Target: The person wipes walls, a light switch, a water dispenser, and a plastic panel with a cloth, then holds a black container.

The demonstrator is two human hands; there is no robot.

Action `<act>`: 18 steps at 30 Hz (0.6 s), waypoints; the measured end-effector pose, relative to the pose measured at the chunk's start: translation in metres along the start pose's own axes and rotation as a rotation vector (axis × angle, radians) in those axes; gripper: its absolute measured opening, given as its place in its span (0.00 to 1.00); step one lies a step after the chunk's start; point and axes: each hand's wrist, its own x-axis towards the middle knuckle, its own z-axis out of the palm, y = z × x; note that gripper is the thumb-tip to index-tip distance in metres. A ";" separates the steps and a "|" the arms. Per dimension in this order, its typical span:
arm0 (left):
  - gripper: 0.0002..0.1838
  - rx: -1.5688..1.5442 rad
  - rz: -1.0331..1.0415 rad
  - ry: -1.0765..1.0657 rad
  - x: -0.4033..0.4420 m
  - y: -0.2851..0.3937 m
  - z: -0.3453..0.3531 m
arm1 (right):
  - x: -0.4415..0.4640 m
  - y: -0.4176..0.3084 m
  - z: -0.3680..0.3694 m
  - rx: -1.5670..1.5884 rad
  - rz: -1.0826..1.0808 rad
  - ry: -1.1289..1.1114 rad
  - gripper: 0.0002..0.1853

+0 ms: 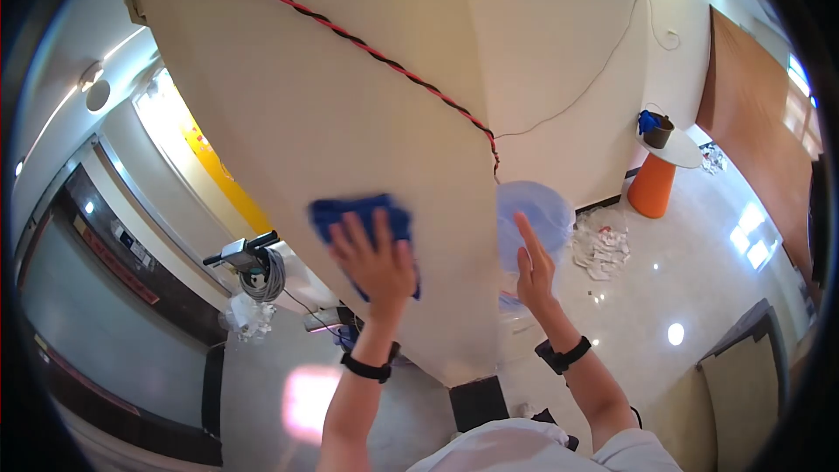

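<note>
My left hand [377, 260] presses a dark blue cloth [336, 212] flat against the cream wall [367, 114], fingers spread over it. The cloth is slightly blurred, its edges showing above and to both sides of the hand. My right hand [537, 273] is raised beside the wall's corner, fingers stretched out and holding nothing. Behind it is a translucent bluish plastic bag [535, 210]; whether the hand touches the wall edge or the bag I cannot tell. A black band is on each wrist.
A red-and-black twisted cable [350, 38] crosses the wall above. At left stands a machine with coiled cable [262, 280]. Right of the corner, crumpled white scraps [603, 249] lie on the shiny floor; beyond, an orange-based table [651, 188] bears a bucket [658, 131] and blue cloth.
</note>
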 end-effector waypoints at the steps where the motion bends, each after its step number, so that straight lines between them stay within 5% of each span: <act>1: 0.33 0.028 -0.024 -0.007 -0.001 -0.011 -0.007 | -0.006 0.005 -0.003 -0.005 0.004 0.001 0.25; 8: 0.34 -0.041 -0.098 -0.033 -0.159 -0.008 0.043 | -0.053 0.026 -0.021 0.080 0.178 0.056 0.26; 18: 0.28 -0.044 0.294 -0.211 -0.071 0.035 0.022 | -0.042 0.019 0.010 0.125 0.176 -0.003 0.25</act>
